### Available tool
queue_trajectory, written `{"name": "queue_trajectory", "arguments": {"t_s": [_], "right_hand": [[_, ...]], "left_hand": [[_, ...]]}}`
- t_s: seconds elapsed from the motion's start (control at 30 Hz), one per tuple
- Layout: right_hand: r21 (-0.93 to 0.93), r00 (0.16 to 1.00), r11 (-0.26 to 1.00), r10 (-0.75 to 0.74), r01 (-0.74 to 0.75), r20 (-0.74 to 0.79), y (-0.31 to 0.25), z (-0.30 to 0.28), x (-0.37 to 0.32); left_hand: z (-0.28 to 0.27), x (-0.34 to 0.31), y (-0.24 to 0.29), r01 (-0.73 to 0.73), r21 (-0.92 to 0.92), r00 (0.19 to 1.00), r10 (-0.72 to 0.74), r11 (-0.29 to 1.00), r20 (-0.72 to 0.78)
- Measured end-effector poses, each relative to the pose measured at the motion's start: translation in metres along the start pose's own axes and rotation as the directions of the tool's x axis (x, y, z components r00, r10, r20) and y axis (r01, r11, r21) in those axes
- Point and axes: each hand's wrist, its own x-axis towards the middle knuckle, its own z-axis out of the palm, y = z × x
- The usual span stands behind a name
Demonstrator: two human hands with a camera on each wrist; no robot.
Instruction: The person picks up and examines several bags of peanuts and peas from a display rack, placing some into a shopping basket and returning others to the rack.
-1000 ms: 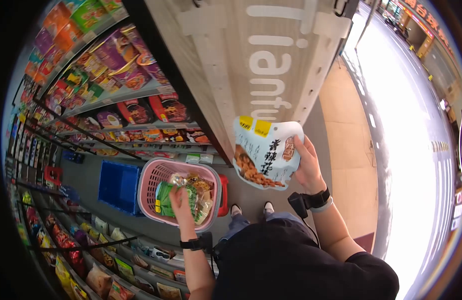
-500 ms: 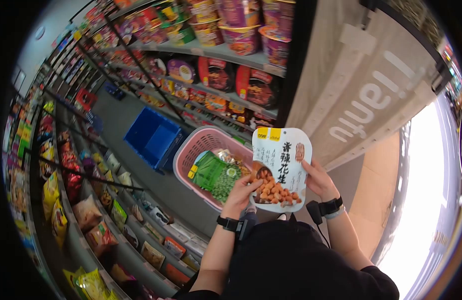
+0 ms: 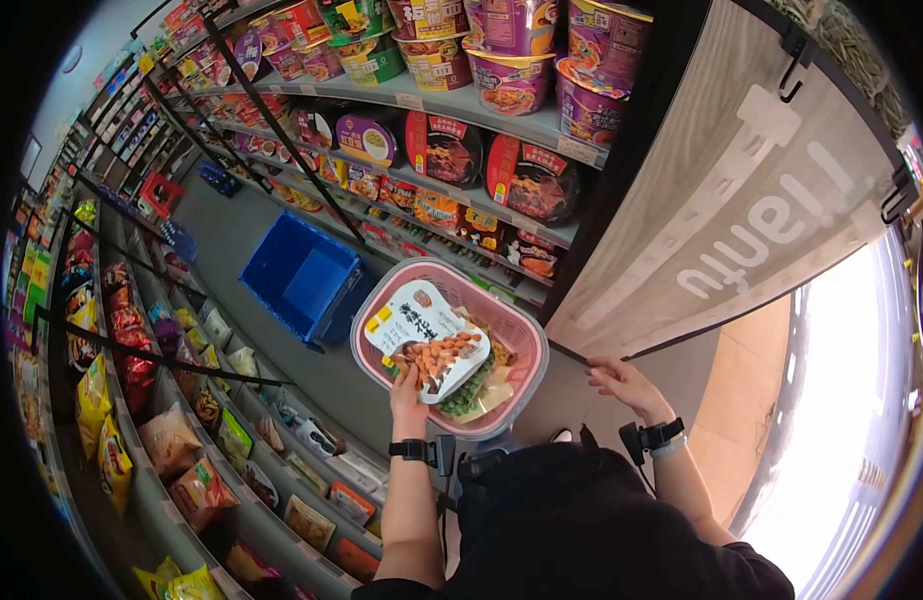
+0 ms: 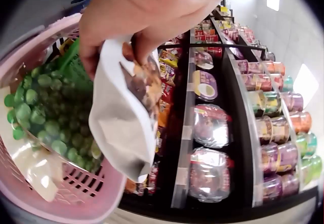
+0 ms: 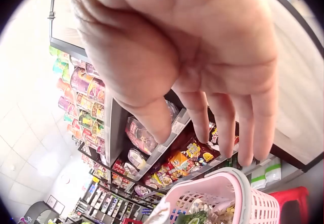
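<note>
A white snack pouch (image 3: 432, 335) printed with peanuts is pinched at its edge by my left hand (image 3: 409, 398), over the pink basket (image 3: 527, 340). In the left wrist view the thumb and fingers grip the pouch (image 4: 121, 112) from above, beside a bag of green peas (image 4: 50, 112) in the basket. That green bag (image 3: 467, 400) is partly covered by the pouch in the head view, among other packets. My right hand (image 3: 627, 388) hangs to the right of the basket and holds nothing. Its fingers (image 5: 223, 122) are loosely extended in the right wrist view.
A blue crate (image 3: 302, 270) stands on the floor left of the basket. Shelves with instant noodle cups (image 3: 512, 80) and bowls (image 3: 532, 180) rise behind it. Bagged snacks (image 3: 172, 440) fill a shelf at left. A wooden-look panel (image 3: 702, 220) stands at the right; a red stool (image 5: 293, 203) is beside the basket.
The pouch has passed from the right hand to both hands, then to the left hand alone. It has moved left over the basket, and the right hand has let go.
</note>
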Motion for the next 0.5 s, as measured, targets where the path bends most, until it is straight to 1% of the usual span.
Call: {"name": "queue_trajectory", "arguments": {"t_s": [0.07, 0.1, 0.13, 0.17, 0.2, 0.27, 0.3, 0.33, 0.37, 0.4, 0.43, 0.47, 0.5], "right_hand": [[-0.078, 1.0, 0.997, -0.006, 0.004, -0.024, 0.003, 0.0, 0.002], [-0.072, 0.999, 0.997, -0.004, 0.002, -0.036, 0.005, 0.001, 0.003], [-0.121, 0.999, 0.993, -0.009, 0.003, -0.052, 0.008, 0.002, 0.004], [-0.168, 0.998, 0.986, -0.013, 0.001, -0.068, 0.009, 0.003, 0.004], [-0.161, 0.996, 0.987, -0.011, -0.003, -0.084, 0.01, 0.003, 0.003], [-0.173, 0.994, 0.985, -0.04, 0.021, -0.104, 0.013, 0.005, 0.0], [-0.168, 0.993, 0.986, -0.035, 0.016, -0.114, 0.014, 0.006, -0.001], [-0.15, 0.993, 0.989, -0.023, 0.006, -0.114, 0.015, 0.007, -0.002], [-0.132, 0.994, 0.991, -0.011, -0.004, -0.112, 0.016, 0.008, -0.003], [-0.127, 0.993, 0.992, -0.007, -0.008, -0.119, 0.017, 0.011, -0.003], [-0.141, 0.995, 0.99, -0.024, 0.01, -0.096, 0.017, 0.013, -0.002], [-0.154, 0.997, 0.988, -0.039, 0.027, -0.073, 0.017, 0.015, -0.002], [-0.148, 0.996, 0.989, -0.031, 0.019, -0.079, 0.014, 0.018, -0.002]], "left_hand": [[-0.022, 0.015, -0.012, 0.041, 0.037, 0.999, -0.042, 0.998, 0.018], [-0.036, 0.024, -0.023, 0.032, 0.337, 0.998, -0.014, 0.941, -0.054], [-0.036, 0.026, -0.026, 0.038, 0.605, 0.993, 0.035, 0.795, -0.109], [-0.036, 0.027, -0.031, 0.103, 0.895, 0.95, 0.224, 0.433, -0.217], [-0.026, 0.022, -0.029, 0.098, 0.9, 0.955, 0.215, 0.425, -0.205], [-0.01, 0.011, -0.024, 0.163, 0.902, 0.92, 0.268, 0.399, -0.285], [-0.017, 0.018, -0.026, 0.068, 0.909, 0.962, 0.214, 0.412, -0.169], [-0.022, 0.028, -0.031, 0.067, 0.911, 0.964, 0.208, 0.408, -0.164], [-0.027, 0.038, -0.037, 0.015, 0.793, 0.988, 0.113, 0.609, -0.106], [-0.025, 0.039, -0.037, -0.008, 0.628, 0.999, 0.032, 0.778, -0.027], [-0.021, 0.042, -0.037, 0.065, 0.533, 0.997, -0.028, 0.844, -0.077], [-0.018, 0.044, -0.038, 0.071, 0.538, 0.997, -0.036, 0.84, -0.075], [-0.017, 0.046, -0.037, 0.109, 0.458, 0.993, -0.075, 0.882, -0.093]]}}
